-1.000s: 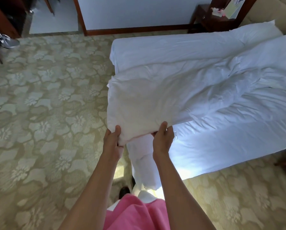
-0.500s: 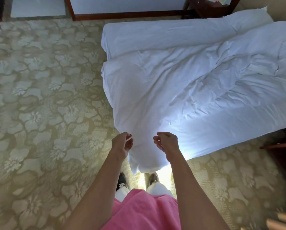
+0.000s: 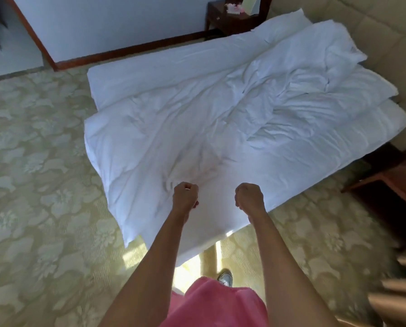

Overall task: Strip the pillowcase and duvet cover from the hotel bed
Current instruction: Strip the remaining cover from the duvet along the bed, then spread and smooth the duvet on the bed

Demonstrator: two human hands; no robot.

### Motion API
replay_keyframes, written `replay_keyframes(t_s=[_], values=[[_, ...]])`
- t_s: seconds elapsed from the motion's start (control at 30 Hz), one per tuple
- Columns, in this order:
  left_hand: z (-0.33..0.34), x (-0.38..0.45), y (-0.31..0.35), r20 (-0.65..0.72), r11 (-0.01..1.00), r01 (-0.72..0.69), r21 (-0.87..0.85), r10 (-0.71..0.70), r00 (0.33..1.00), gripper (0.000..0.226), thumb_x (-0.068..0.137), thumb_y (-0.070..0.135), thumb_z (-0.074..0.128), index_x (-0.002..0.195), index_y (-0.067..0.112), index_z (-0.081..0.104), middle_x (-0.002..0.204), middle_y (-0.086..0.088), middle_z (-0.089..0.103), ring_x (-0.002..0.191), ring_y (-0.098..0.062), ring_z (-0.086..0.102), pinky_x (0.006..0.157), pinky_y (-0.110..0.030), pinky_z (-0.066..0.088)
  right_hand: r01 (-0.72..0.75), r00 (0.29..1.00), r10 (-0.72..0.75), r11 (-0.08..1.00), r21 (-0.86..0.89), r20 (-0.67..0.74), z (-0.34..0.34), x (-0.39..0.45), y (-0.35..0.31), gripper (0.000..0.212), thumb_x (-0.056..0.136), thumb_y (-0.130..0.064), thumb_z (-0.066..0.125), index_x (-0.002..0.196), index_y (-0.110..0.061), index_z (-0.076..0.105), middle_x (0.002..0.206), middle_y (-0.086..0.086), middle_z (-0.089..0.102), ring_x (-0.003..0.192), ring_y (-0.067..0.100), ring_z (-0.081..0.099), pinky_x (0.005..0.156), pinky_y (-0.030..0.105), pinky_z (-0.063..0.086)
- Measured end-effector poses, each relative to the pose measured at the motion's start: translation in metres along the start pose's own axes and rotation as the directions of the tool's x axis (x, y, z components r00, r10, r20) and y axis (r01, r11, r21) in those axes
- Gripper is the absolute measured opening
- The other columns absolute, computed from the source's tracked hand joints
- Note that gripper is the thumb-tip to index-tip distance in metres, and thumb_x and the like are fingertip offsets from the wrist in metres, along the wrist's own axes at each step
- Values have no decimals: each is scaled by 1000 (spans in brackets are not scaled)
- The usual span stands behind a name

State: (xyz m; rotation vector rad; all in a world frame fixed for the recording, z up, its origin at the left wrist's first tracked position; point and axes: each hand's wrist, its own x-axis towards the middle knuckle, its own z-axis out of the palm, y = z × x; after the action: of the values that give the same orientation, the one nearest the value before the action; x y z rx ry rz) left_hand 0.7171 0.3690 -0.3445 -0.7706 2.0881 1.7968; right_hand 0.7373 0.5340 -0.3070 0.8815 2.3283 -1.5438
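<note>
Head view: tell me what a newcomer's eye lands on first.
The rumpled white duvet dominates, sprawled across the bed and spilling over its near corner toward the floral carpet. In front of it the left hand and right hand are curled, side by side, over the duvet's near edge; whether they pinch fabric cannot be told. A dark wooden nightstand stands at the far corner.

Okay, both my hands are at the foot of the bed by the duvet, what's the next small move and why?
Probably pull the duvet back toward you. Both the left hand and the right hand are curled at its near edge, which hangs off the foot of the bed. Whether either grip really holds cloth is unclear, so confirm that first.
</note>
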Motion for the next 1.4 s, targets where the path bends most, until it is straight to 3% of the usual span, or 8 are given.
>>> replay_keyframes(t_s=[0.13,0.3,0.43,0.53,0.87,1.07,1.27,1.4], values=[[92,-17,14,87,997,-33,67,27,996,10,90,9,50,83,5,56,61,-6,53,49,-19,52,52,-26,43,-2,993,5,1000,23,-120,-96,35,31,31,78,5,37,56,-11,52,58,6,48,58,22,41,56,30,30],[168,-25,32,187,984,-91,152,62,980,12,89,8,51,77,4,55,54,-6,52,49,-22,52,51,-26,41,-22,976,47,992,122,-213,-163,63,59,24,77,5,37,65,-11,49,66,10,36,64,22,30,58,34,22],[217,-14,52,235,966,-140,217,87,968,12,87,8,51,75,6,54,56,-6,53,50,-21,52,49,-26,41,-43,972,79,986,164,-219,-195,91,64,35,76,7,37,50,-15,40,49,-2,34,54,17,28,53,31,23],[257,1,65,261,960,-151,238,87,962,12,87,7,51,75,6,55,57,-7,54,49,-21,52,49,-25,41,-68,977,96,987,147,-189,-221,116,65,50,73,12,36,34,-19,43,37,-12,36,45,11,32,48,25,26],[436,63,141,399,969,-145,201,55,915,19,88,2,48,70,7,49,60,-6,46,45,-19,46,37,-20,34,-97,938,134,987,129,-318,-337,247,35,40,67,13,36,44,-16,52,53,3,53,54,18,49,52,25,37],[532,93,208,450,963,-206,176,107,886,15,87,1,47,73,6,51,58,-7,46,45,-18,47,39,-20,35,-59,949,105,985,160,-298,-397,322,-1,43,67,15,33,44,-15,52,47,-5,49,54,12,47,52,22,36],[624,106,223,472,968,-144,205,31,881,18,87,1,47,71,7,50,62,-6,47,46,-17,46,39,-21,34,-140,921,202,970,201,-333,-469,376,34,37,70,15,36,49,-11,52,54,2,48,56,15,45,51,23,32],[700,110,227,465,966,-121,228,1,885,17,88,2,47,73,6,52,61,-6,48,45,-17,47,38,-20,35,-137,936,191,972,193,-295,-527,422,50,36,70,15,36,49,-10,52,57,4,50,60,16,47,54,25,35]])
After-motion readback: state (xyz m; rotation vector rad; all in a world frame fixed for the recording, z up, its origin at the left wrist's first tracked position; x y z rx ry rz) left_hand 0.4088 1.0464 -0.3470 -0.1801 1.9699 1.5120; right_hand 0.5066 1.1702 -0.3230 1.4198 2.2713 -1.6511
